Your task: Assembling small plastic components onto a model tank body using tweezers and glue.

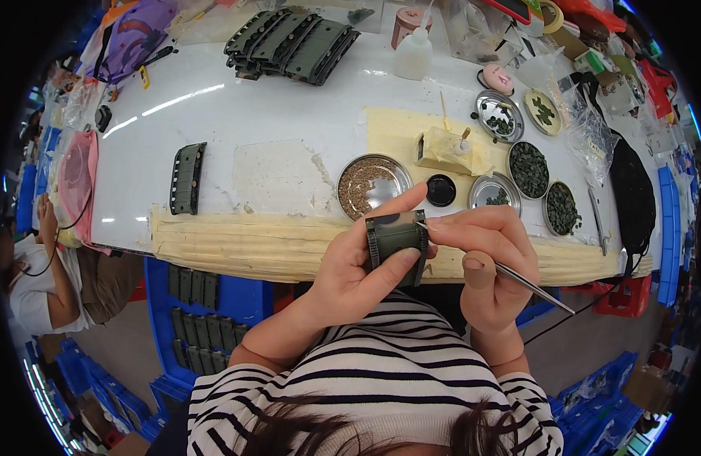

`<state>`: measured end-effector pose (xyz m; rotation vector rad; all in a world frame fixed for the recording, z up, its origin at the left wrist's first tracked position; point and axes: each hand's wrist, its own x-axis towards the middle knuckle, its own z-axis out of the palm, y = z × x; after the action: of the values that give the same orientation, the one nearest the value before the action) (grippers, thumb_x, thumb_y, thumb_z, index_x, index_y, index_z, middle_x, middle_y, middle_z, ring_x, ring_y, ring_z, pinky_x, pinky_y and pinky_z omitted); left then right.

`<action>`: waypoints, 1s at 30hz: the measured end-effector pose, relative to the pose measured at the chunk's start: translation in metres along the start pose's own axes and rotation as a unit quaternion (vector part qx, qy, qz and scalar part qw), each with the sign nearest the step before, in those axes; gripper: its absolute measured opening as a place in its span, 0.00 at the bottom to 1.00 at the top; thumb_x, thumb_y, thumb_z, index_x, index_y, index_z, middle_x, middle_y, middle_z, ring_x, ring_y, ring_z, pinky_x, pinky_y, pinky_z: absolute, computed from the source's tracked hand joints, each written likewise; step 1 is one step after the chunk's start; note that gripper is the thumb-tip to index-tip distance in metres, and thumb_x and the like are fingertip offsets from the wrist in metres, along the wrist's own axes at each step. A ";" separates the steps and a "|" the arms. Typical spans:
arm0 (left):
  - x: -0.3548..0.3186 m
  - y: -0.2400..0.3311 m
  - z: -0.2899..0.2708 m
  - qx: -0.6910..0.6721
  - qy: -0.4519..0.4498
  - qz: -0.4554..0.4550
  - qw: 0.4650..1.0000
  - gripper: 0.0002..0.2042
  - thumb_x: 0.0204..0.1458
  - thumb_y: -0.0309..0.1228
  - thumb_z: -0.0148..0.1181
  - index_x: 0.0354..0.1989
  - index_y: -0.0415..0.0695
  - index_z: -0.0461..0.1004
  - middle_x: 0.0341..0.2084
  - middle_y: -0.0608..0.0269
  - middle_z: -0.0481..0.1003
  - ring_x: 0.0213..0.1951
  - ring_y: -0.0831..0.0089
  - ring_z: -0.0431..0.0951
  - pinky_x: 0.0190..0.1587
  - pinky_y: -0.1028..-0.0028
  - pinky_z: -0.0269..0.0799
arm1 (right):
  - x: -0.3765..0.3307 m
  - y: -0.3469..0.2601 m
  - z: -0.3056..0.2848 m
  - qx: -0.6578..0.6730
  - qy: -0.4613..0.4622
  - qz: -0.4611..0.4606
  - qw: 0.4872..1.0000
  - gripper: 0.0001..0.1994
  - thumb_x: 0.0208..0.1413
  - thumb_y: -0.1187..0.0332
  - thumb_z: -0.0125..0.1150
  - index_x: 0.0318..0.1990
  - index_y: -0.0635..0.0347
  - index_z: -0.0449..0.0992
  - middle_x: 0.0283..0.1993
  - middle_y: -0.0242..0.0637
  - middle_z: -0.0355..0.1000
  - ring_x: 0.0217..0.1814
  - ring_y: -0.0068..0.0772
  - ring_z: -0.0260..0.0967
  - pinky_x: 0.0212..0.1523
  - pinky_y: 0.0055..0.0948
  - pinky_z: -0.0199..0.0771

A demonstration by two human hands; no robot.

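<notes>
The dark green ribbed part (397,242) sits above the near edge of the desk (290,114), held up in front of the person's chest, clear of the desk top. The left hand (358,266) has its grip clamped on it, thumb across the lower face and fingers wrapped behind the left side. The right hand (487,262) has its grip closed on thin metal tweezers (529,283); their tip is at the part's upper right corner, though whether it carries a small piece is too small to tell.

Judging by how things lie, the work is mid-way on this one part: it is in hand and being fitted, not set down.

Just beyond the hands, a round steel dish of brownish bits (373,185) and a small black cup (441,190) stand on the desk near its near edge. To their right sit several dishes of dark green pieces (529,169), all well filled, so plenty of stock looks left. A cream block with a stick in it (449,150) rests on a yellowish sheet behind them.

Toward the left edge, one flat dark part (187,178) lies alone. At the far edge a stack of similar green parts (290,44) lies beside a white squeeze bottle (413,52); I cannot tell whether they are finished or waiting. Below the desk's near left corner, blue crates (191,304) hold more rows of such parts. Another person (39,281) sits off the left edge
</notes>
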<state>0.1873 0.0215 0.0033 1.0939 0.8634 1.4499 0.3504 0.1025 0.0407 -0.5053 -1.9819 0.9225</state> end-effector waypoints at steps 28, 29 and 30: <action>0.002 0.000 -0.003 -0.066 -0.009 -0.024 0.997 0.27 0.60 0.20 0.48 0.68 0.35 0.50 0.46 0.59 0.73 0.46 0.78 0.74 0.52 0.76 0.68 | -0.004 0.005 0.000 0.081 0.024 0.021 0.996 0.13 0.61 0.65 0.54 0.43 0.66 0.79 0.38 0.41 0.71 0.33 0.28 0.71 0.36 0.25 0.72; 0.001 0.001 -0.003 -0.070 -0.003 -0.030 0.997 0.27 0.60 0.20 0.48 0.68 0.35 0.50 0.46 0.59 0.73 0.46 0.78 0.74 0.52 0.76 0.68 | -0.005 0.006 0.001 0.089 0.030 0.017 0.995 0.14 0.62 0.64 0.53 0.43 0.66 0.79 0.38 0.41 0.71 0.33 0.28 0.71 0.36 0.25 0.72; 0.001 0.002 -0.003 -0.073 0.003 -0.036 0.997 0.27 0.60 0.20 0.48 0.68 0.35 0.50 0.46 0.59 0.74 0.46 0.77 0.74 0.52 0.76 0.68 | -0.006 0.006 0.001 0.097 0.036 0.013 0.995 0.16 0.62 0.62 0.52 0.43 0.66 0.79 0.38 0.41 0.71 0.33 0.28 0.71 0.37 0.25 0.72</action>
<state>0.1839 0.0225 0.0045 0.9399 0.7798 1.4336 0.3528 0.1024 0.0328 -0.4478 -1.8027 1.0867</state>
